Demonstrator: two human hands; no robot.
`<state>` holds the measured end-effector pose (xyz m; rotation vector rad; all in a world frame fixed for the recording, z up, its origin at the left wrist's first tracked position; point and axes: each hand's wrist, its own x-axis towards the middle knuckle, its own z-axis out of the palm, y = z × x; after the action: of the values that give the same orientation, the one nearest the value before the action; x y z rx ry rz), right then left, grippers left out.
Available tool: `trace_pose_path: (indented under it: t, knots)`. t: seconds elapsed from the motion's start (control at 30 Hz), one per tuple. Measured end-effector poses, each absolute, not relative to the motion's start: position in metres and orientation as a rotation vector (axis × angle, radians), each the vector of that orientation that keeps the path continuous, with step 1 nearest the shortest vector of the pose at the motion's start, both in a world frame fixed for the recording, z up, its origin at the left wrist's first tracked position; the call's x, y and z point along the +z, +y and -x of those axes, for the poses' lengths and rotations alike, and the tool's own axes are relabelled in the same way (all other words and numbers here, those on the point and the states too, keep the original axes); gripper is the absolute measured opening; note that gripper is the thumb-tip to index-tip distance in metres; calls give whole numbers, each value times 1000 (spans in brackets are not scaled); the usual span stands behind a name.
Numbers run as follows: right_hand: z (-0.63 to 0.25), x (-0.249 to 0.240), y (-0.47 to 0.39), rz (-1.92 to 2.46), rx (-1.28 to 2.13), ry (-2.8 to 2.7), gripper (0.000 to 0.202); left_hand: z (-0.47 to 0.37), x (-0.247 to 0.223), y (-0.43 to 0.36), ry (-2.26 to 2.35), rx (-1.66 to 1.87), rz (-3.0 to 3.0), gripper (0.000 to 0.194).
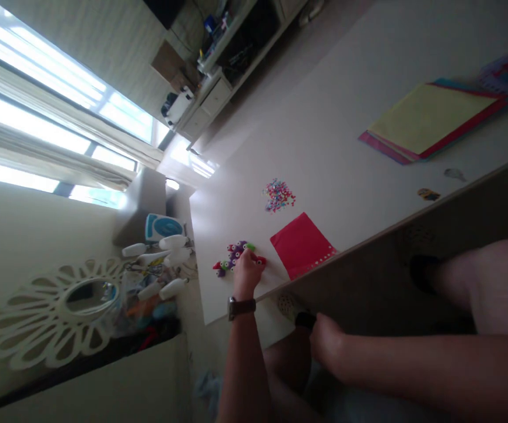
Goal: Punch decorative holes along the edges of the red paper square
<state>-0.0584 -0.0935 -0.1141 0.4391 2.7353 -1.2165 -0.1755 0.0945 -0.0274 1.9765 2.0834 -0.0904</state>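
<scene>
My left hand (248,275), with a watch on its wrist, reaches down onto the white table. Its fingers are bent together at a cluster of small red, green and purple pieces with googly eyes (232,256). What lies between the fingertips is hidden. A red piece with an eye (260,261) is right beside the fingers. To the right of this hand, a red sheet of paper (302,245) lies at the table edge, with a row of pale dots along one side. My right hand (326,342) is below the table edge, over my legs; its fingers are hidden.
A heap of colourful confetti (279,195) lies beyond the red sheet. Coloured sheets (430,120) are stacked on the right part of the table (324,129). Two small cutouts, one a yellow figure (428,194), lie near the front edge. A white flower-shaped mirror frame (66,317) stands left.
</scene>
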Motion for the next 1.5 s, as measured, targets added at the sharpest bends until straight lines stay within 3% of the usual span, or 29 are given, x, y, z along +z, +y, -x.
trace_pose_path:
  t: [0.03, 0.1, 0.2, 0.37, 0.5, 0.63, 0.97, 1.13, 1.3, 1.4, 1.5]
  knots:
    - [50, -98, -87, -664, -961, 2589, 35, 174, -28, 94, 2062, -21, -1943, 23]
    - [27, -59, -70, -683, -831, 2494, 33, 170, -31, 95, 1976, 158, -1823, 28]
    - [-14, 6, -31, -744, -888, 2498, 24, 158, -33, 96, 1808, 374, -1637, 36]
    - [-73, 62, 41, -1415, -832, 2612, 30, 126, -26, 95, 1531, 652, -1498, 27]
    - [-103, 50, 65, -1706, -874, 2645, 39, 99, -23, 93, 1270, 764, -1252, 37]
    - [-117, 31, 64, -1636, -1009, 2814, 56, 81, -27, 93, 1108, 762, -1109, 43]
    - [-122, 22, 61, -1542, -1023, 2905, 51, 64, -36, 89, 952, 732, -1007, 34]
    - [-131, 19, 65, -1610, -994, 2881, 39, 59, -40, 86, 920, 729, -988, 47]
    - [-156, 7, 75, -1759, -800, 2745, 29, 54, -46, 71, 1104, 735, -1497, 46]
    - [-166, -2, 76, -1810, -777, 2639, 31, 53, -48, 52, 1213, 518, -2015, 42]
    - [-167, -11, 73, -1796, -800, 2553, 30, 50, -47, 36, 1220, 297, -2228, 54]
